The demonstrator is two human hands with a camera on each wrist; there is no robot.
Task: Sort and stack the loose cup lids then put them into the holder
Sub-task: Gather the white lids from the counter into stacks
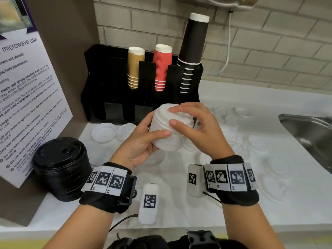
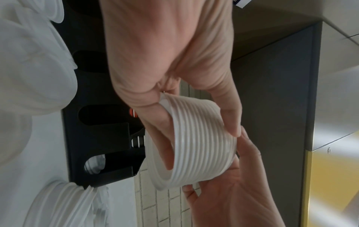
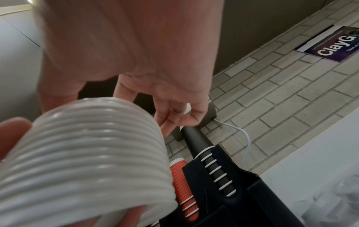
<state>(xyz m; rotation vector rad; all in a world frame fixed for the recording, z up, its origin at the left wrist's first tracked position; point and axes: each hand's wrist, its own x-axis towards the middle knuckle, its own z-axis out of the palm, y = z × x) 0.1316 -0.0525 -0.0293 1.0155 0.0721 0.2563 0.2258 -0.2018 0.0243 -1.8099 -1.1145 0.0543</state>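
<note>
The light is bright and soft, the white counter [image 1: 224, 203] glares (lids there wash out), and wrist views look blurry and bent.

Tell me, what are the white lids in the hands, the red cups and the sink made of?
The white lid stack, held by the left hand and right hand, looks like thin plastic: slightly see-through, glossy ridged rims. The red cups seem to be paper: matte, ribbed sides, white rolled rims. The sink looks like brushed steel: grey with dull reflections.
</note>
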